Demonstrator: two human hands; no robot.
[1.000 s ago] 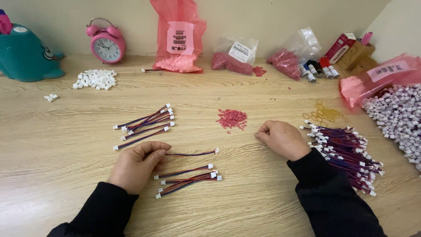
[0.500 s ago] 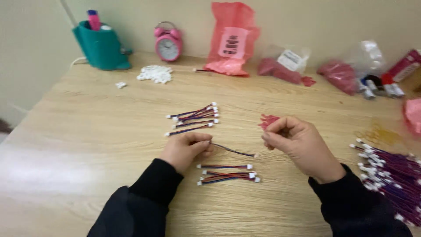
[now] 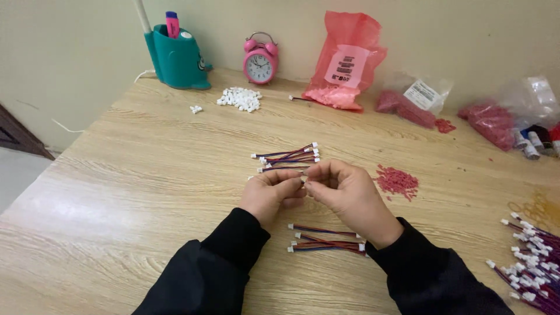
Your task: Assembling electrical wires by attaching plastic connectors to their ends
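Note:
My left hand point(image 3: 269, 195) and my right hand point(image 3: 349, 195) meet fingertip to fingertip above the wooden table point(image 3: 146, 192). Between the pinched fingers a small white connector tip point(image 3: 303, 180) of a thin wire shows; the rest of the wire is hidden by my fingers. Just behind the hands lies a loose bundle of red, blue and black wires with white ends point(image 3: 289, 157). A second small group of the same wires point(image 3: 326, 240) lies below my right wrist. A small pile of red bits point(image 3: 396, 180) is spread to the right of my right hand.
Along the wall stand a teal pen holder point(image 3: 175, 57), a pink alarm clock point(image 3: 260, 58), a pink bag point(image 3: 347, 64) and clear bags of red bits point(image 3: 411, 104). A heap of white connectors point(image 3: 239, 98) lies back left. Many wires point(image 3: 534, 262) are heaped at the right edge, with rubber bands point(image 3: 535, 207) behind them.
My hands were apart, the right one by the red bits and the left on a wire. Both have come together at the middle, pinching the wire's end. The view has swung left.

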